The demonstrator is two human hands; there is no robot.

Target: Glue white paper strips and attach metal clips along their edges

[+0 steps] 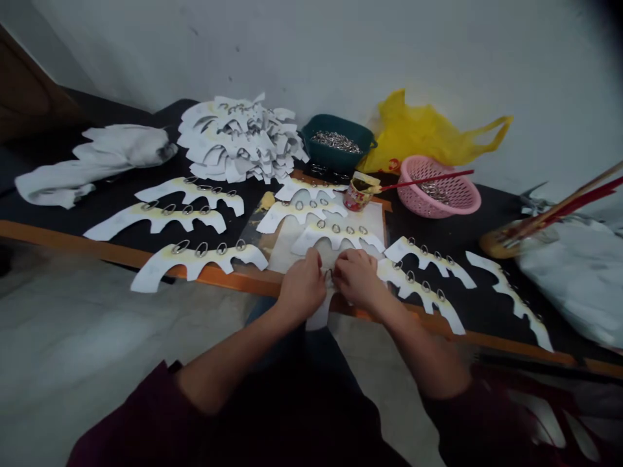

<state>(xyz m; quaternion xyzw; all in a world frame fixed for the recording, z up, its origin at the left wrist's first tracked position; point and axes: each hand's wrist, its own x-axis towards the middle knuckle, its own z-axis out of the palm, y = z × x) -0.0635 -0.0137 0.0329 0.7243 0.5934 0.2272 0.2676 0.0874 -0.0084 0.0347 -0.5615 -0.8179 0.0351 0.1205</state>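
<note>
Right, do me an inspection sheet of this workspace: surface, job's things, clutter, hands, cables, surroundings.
Surface: black tabletop with an orange front edge.
Job's things: white cut-out paper strips set with metal rings; teal tub and pink basket holding small metal pieces; small printed can with a red stick.
Clutter: heap of white cut-outs; yellow plastic bag; white bundle.
Hands: left hand and right hand meet over a strip.
Cables: nothing seen.
Surroundings: white wall; grey floor.
</note>
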